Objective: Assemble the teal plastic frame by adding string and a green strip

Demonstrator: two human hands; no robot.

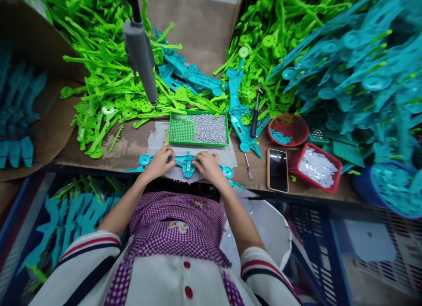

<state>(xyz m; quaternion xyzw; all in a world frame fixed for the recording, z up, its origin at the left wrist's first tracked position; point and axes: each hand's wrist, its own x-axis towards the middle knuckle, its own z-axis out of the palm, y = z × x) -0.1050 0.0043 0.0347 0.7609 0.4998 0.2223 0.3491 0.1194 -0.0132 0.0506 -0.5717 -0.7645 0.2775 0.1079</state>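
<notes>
We find a blue plastic part (188, 166) along the near edge of the tabletop (140, 141), partly over a white cloth (157, 141). We note bent, narrowly bunched fingers at its central crosspiece: the left hand (160, 164) to one side, the right hand (208, 166) to the other; whether either grips, we cannot tell. Just beyond sits a green tray (199, 144) of small metal pieces (211, 128). Rightward, near the same edge, we record a screwdriver (249, 172) and a phone (277, 170).
</notes>
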